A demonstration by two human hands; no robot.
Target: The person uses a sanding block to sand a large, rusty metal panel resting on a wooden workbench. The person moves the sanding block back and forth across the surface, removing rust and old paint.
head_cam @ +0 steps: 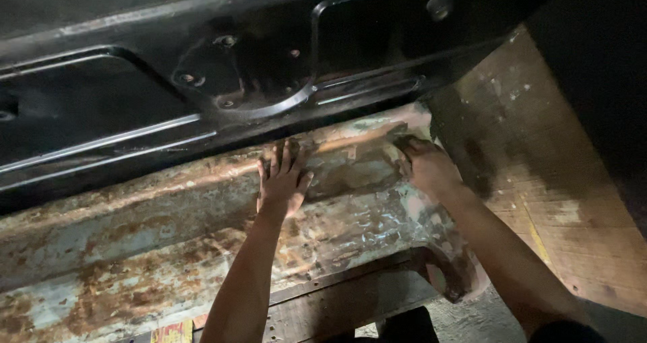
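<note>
The left hand (283, 180) lies flat, fingers spread, on the rusty metal panel (155, 248) (its paint flaking); beside it, the right hand (428, 168) curls over the panel's upper edge.

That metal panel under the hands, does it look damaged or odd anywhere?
Yes. The long metal panel is badly rusted, its pale paint flaking off in patches. The left hand lies flat on it; the right hand grips its ragged, corroded right end beside the wooden board.
</note>
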